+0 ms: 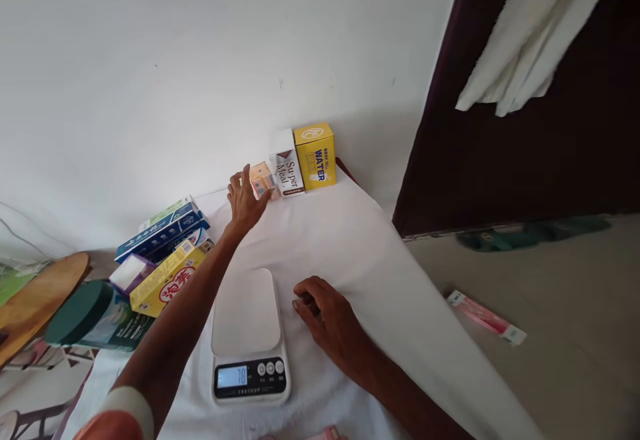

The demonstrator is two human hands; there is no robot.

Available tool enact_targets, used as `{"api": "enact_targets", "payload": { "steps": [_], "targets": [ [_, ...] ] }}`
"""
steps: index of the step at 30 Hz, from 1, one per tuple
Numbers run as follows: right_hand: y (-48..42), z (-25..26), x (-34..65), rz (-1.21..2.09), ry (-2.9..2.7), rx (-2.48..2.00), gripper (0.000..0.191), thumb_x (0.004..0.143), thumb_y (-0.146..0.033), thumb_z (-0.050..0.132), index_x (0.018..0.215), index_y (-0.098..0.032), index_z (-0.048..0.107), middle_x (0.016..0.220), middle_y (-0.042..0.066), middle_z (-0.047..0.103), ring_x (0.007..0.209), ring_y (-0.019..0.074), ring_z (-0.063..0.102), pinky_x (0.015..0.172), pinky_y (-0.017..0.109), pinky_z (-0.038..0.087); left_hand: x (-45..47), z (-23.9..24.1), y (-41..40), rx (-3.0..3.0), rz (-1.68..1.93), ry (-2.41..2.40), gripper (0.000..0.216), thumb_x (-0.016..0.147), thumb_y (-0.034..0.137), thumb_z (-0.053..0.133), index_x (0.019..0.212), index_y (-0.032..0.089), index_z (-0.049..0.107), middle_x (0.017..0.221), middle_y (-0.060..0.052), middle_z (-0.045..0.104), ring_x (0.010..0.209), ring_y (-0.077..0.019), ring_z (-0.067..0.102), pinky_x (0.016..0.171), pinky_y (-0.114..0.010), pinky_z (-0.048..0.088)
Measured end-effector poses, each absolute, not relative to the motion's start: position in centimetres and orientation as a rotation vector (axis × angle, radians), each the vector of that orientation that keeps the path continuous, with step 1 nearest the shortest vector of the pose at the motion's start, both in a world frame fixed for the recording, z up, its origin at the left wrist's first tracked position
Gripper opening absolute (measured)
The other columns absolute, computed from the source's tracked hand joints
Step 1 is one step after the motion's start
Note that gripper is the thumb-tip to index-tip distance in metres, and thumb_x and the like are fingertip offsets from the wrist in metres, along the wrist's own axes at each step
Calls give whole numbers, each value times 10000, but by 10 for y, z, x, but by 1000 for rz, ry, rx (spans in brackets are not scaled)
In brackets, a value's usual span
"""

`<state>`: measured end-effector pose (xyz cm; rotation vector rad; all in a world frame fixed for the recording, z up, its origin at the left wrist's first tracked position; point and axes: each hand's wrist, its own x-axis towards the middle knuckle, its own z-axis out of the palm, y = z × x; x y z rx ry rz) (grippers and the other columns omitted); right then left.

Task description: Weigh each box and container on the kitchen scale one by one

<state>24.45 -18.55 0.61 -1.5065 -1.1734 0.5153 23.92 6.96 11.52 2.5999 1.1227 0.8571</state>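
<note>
My left hand (245,201) reaches to the back of the table, thumb and fingers around a small peach-coloured patterned box (263,180). That box stands beside a white "Super Meal" box (288,172), with a yellow "WATER" box (316,157) to its right. Near the middle, my right hand (330,317) hovers or rests just right of a white digital kitchen scale (246,313); its fingers are curled, and I see nothing in them. Nothing lies on the scale's plate, while its lit display (233,376) appears to read 78.
On the left lie blue boxes (163,232), a yellow box (173,279), a purple-and-white box (133,272) and a green-lidded jar (80,313). Something pink (327,435) shows at the bottom edge. A pink-and-white packet (486,318) lies on the floor at right.
</note>
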Motion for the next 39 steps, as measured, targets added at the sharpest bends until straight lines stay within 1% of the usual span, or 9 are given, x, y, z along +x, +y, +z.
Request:
{"api": "enact_targets", "payload": {
  "steps": [5,10,14,19,22,24,27,31,39],
  "targets": [
    [-186,5,244,499,-1165,-1487,100,970,-147,494,967,-224,559,957,33,591,808,166,593,747,315,514,288,116,105,2606,685,1244,496,997,323,503,1492,283,501,1557,-202,347,1392,-418,418,1090,-597,371],
    [-187,5,244,527,-1143,-1485,122,967,-125,485,980,-226,552,973,37,581,803,161,592,702,288,506,303,103,123,2656,635,1120,399,1018,319,424,1379,267,583,1455,-161,488,1414,-356,370,1103,-541,358],
    [-187,6,244,497,-1159,-1503,141,949,-95,496,979,-224,546,964,36,579,798,165,585,723,301,506,300,99,132,2732,620,991,462,931,246,534,1393,244,551,1402,-129,544,1425,-314,350,1164,-497,313],
    [-187,7,245,480,-1178,-1523,163,938,-76,503,984,-226,546,970,36,588,805,173,583,736,319,509,293,109,139,2710,569,1051,458,822,186,608,1270,279,627,1386,-123,518,1321,-347,483,1103,-523,399],
    [-187,8,245,482,-1185,-1543,166,937,-75,511,991,-227,552,973,39,596,827,185,586,749,330,512,293,111,138,2655,612,1148,695,792,211,656,1454,241,444,1433,-159,467,1305,-350,521,1070,-493,437],
    [-187,7,245,469,-1189,-1542,166,937,-73,516,991,-226,552,971,40,603,839,189,589,758,333,511,295,110,137,2560,663,1302,856,783,305,715,1520,175,300,1464,-215,431,1299,-370,542,1046,-487,456],
    [-186,6,245,432,-1195,-1517,170,936,-70,519,991,-229,549,967,37,610,844,187,587,763,328,506,295,107,136,2405,648,1504,751,768,454,760,1370,135,444,1383,-239,537,1292,-388,565,1017,-472,476],
    [-184,5,246,408,-1199,-1491,164,935,-71,521,959,-231,543,938,25,613,822,177,575,752,316,496,283,108,131,2342,621,1549,570,754,505,766,1163,163,565,1265,-206,658,1242,-372,604,960,-443,505],
    [-182,6,245,403,-1190,-1507,120,931,-110,535,893,-222,550,894,20,606,795,168,570,745,317,494,184,134,54,2373,732,1356,586,748,548,738,1200,194,625,1112,-75,731,1014,-267,676,873,-362,509]
  ]
}}
